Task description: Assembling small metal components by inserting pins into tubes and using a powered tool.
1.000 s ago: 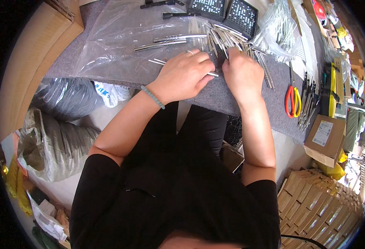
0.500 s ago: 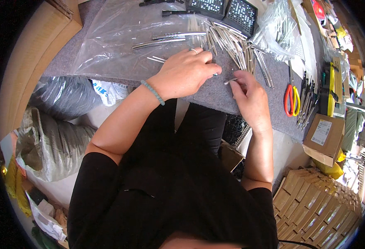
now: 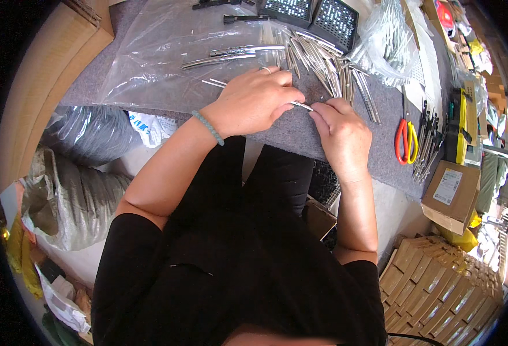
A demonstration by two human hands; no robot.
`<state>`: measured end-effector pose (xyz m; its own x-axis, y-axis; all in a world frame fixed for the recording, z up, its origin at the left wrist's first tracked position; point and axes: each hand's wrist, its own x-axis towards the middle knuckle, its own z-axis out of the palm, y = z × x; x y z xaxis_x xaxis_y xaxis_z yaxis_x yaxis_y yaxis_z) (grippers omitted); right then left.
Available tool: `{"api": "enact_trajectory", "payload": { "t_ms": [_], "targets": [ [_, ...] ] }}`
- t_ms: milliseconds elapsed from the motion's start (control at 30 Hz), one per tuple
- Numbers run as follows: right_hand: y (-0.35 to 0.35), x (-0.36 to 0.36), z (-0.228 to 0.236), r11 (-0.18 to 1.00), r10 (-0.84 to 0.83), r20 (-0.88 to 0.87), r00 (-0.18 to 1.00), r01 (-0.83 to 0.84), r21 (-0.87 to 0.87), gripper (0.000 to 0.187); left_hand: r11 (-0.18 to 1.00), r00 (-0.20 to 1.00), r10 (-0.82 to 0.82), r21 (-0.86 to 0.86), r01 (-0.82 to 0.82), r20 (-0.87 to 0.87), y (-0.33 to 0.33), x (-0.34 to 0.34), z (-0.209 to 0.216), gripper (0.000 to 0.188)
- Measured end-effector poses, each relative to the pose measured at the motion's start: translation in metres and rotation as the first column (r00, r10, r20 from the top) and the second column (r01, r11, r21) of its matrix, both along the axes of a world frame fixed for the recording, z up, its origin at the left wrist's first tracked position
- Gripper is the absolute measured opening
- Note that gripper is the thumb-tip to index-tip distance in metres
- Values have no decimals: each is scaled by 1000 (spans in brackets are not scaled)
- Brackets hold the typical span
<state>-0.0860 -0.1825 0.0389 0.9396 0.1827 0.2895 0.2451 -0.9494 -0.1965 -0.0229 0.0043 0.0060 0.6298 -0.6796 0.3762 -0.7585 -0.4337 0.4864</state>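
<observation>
A short, thin metal rod (image 3: pixel 302 105) bridges the fingertips of both hands above the near part of the grey work surface. My left hand (image 3: pixel 251 102), with a ring and a bead bracelet, pinches one end. Thumb and fingers of my right hand (image 3: pixel 344 134) close on the other end. Whether the rod is one piece or two joined parts cannot be made out. Just beyond the hands lies a loose pile of silvery metal rods (image 3: pixel 317 60). Several more metal rods (image 3: pixel 231 52) lie on clear plastic sheeting (image 3: pixel 150 63), left of the pile.
Black perforated trays (image 3: pixel 336 24) with small shiny pieces stand at the back. Beside them is a clear bag of metal rods (image 3: pixel 389 43). Scissors with red and yellow handles (image 3: pixel 406 141) and dark-ended rods (image 3: pixel 430 138) lie at the right. A cardboard box (image 3: pixel 450 196) stands past them.
My right hand has moved left and my hands have come together, so the rod now spans both sets of fingertips. Before, the hands were apart, with a short metal piece in the right.
</observation>
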Motion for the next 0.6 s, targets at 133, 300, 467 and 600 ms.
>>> {"api": "enact_trajectory", "payload": {
  "t_ms": [133, 300, 467, 600],
  "targets": [
    [-1, 4, -2, 996, 54, -18, 998, -52, 70, 14, 1000, 1000, -6, -26, 5, -18, 0, 1, 1, 18],
    [-5, 10, -5, 958, 75, -76, 994, -50, 282, 14, 999, 1000, -4, -33, 3, -14, 0, 1, 0, 19],
    [-14, 7, -11, 940, 37, -179, 983, 26, 341, 13, 1000, 999, 11, -11, -12, -46, 0, 0, 0, 17],
    [-2, 10, -13, 926, 58, -124, 991, -7, 378, 16, 1000, 1000, -2, -30, 1, -31, 1, 0, 0, 16]
  ]
}}
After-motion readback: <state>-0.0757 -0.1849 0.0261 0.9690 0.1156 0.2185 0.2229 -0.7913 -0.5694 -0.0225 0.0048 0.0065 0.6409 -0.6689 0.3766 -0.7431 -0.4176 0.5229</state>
